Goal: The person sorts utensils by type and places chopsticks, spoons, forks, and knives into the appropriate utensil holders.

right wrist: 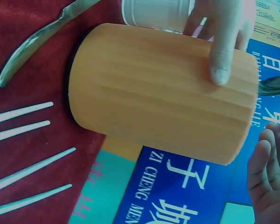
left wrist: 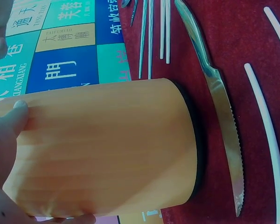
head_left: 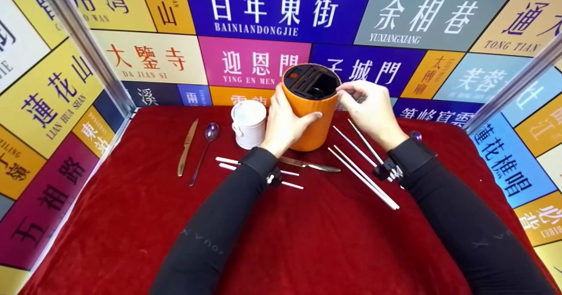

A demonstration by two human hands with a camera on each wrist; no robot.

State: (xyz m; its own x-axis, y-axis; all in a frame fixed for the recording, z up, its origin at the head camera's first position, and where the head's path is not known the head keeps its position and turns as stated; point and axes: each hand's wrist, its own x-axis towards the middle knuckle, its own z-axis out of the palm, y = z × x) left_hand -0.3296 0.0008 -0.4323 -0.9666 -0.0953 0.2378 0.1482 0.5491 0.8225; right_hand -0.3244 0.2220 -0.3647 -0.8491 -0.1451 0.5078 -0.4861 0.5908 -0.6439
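An orange utensil holder (head_left: 307, 124) with a black slotted top is raised slightly tilted above the table's back edge. My left hand (head_left: 285, 121) grips its side, the thumb (right wrist: 220, 74) lying along the wall. Beside the rim is my right hand (head_left: 366, 108), fingers loosely bent with nothing seen between them. A dark, shiny, rounded end like a spoon's bowl (right wrist: 274, 86) sticks out of the holder's top, apart from the right fingers (right wrist: 259, 163). Below the holder lies a table knife (head_left: 322, 167), its serrated blade showing in the left wrist view.
A white lidded canister (head_left: 249, 126) stands left of the holder. Further left lie another knife (head_left: 188, 148) and a purplish spoon (head_left: 211, 132). White sticks (head_left: 228, 160) lie under my left forearm; several chopsticks (head_left: 369, 183) lie on the right. A printed wall (head_left: 281, 5) rises behind the red cloth (head_left: 307, 242).
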